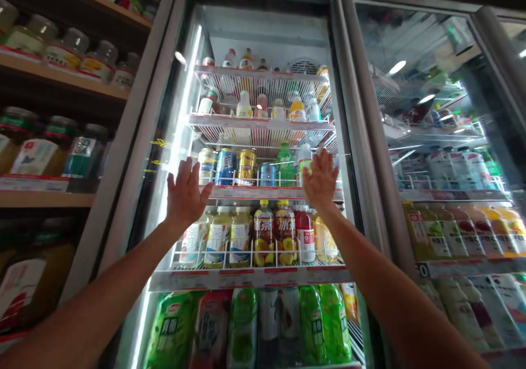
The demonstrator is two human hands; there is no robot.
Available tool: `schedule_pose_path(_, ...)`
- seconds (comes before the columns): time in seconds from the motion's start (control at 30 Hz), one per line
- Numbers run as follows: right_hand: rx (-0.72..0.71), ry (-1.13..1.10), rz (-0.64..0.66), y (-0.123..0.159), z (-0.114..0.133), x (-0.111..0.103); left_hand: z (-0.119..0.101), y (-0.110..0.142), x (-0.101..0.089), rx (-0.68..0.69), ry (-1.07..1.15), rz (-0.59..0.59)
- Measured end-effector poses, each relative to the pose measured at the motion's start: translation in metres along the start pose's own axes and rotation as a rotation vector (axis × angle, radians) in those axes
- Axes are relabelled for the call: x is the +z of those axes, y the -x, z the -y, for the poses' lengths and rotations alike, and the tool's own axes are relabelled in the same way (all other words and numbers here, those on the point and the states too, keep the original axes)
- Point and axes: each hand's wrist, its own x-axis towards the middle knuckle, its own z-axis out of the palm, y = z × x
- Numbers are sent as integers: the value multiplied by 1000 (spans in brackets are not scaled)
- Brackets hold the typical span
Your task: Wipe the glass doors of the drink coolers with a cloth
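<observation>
My left hand (187, 191) is raised in front of the left part of a lit drinks fridge, palm forward and fingers stretched out. On the right, my right hand (321, 178) is held up the same way, fingers apart. Neither hand holds anything; whether the palms touch glass I cannot tell. Between them stand a blue can (226, 167), a gold can (247, 166) and a green bottle (285, 165) on a wire shelf. One shelf lower are dark iced tea bottles (263, 232) with yellow caps and pale tea bottles (239, 236). My right hand partly hides a white-capped bottle.
Large green bottles (322, 322) fill the bottom level. Small bottles (244, 106) line the upper shelves. At left, a wooden shelf (61, 73) carries glass jars (66, 48). A metal door frame (365, 117) separates a second glass-fronted fridge with juice bottles (468, 229).
</observation>
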Motion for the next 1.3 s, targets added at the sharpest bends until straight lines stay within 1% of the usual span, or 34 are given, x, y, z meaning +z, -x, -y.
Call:
schedule_pose_path(0.07, -205, 3, 95, -4, 36, 9, -6, -26, 4, 29, 12, 0)
schedule_pose_path(0.1, -294, 8, 142, -7, 48, 11, -8, -37, 6, 37, 16, 8)
schedule_pose_path(0.13, -352, 16, 181, -12, 53, 11, -10, -46, 7, 34, 23, 10)
schedule_pose_path(0.17, -365, 29, 206, -20, 52, 11, -12, -54, 8, 30, 38, 10)
schedule_pose_path(0.2, -325, 50, 216, -32, 46, 10, -14, -61, 7, 31, 61, 16)
schedule_pose_path(0.27, -121, 114, 196, -61, 30, 12, -24, -76, 4, 37, 142, 23)
schedule_pose_path(0.3, -18, 141, 179, -76, 26, 15, -32, -86, 2, 37, 206, 21)
schedule_pose_path(0.33, 45, 154, 168, -90, 27, 19, -43, -97, 0, 32, 290, 20)
schedule_pose_path(0.37, 55, 146, 166, -102, 34, 24, -56, -111, -2, 22, 389, 30)
schedule_pose_path(0.4, 20, 120, 170, -111, 45, 29, -70, -125, -3, 9, 499, 52)
schedule_pose_path(0.47, -96, 38, 171, -123, 73, 39, -98, -154, -1, -6, 707, 139)
schedule_pose_path(0.53, -149, -25, 163, -129, 92, 45, -121, -176, 3, 5, 828, 249)
schedule_pose_path(0.57, -156, -42, 168, -129, 94, 45, -129, -183, 6, 20, 844, 296)
schedule_pose_path(0.6, -164, -56, 184, -130, 91, 43, -135, -188, 9, 43, 831, 329)
schedule_pose_path(0.67, -218, -94, 251, -130, 70, 31, -143, -193, 15, 108, 739, 354)
schedule_pose_path(0.73, -334, -148, 336, -133, 38, 14, -150, -195, 20, 171, 597, 324)
schedule_pose_path(0.8, -414, -153, 373, -142, 5, -2, -162, -198, 25, 204, 442, 269)
schedule_pose_path(0.83, -407, -125, 356, -149, -10, -7, -170, -200, 30, 220, 369, 238)
schedule_pose_path(0.9, -314, -47, 266, -166, -33, -8, -190, -206, 41, 277, 244, 167)
schedule_pose_path(0.97, -220, -9, 186, -184, -47, 0, -210, -213, 54, 381, 161, 101)
schedule_pose_path(1.03, -193, -17, 165, -199, -55, 11, -218, -224, 65, 499, 125, 74)
schedule_pose_path(1.07, -192, -20, 169, -204, -57, 16, -215, -231, 70, 542, 122, 82)
schedule_pose_path(1.1, -190, -18, 178, -208, -59, 20, -205, -240, 73, 564, 125, 95)
schedule_pose_path(1.13, -186, -11, 189, -210, -60, 23, -189, -250, 74, 549, 131, 100)
schedule_pose_path(1.17, -179, -3, 199, -212, -61, 25, -168, -262, 72, 484, 131, 89)
schedule_pose_path(1.2, -171, 4, 209, -212, -61, 26, -142, -274, 69, 389, 127, 60)
schedule_pose_path(1.27, -160, 6, 223, -211, -62, 27, -86, -297, 58, 82, 87, -75)
schedule_pose_path(1.3, -158, 2, 227, -210, -62, 26, -60, -306, 51, -13, 65, -116)
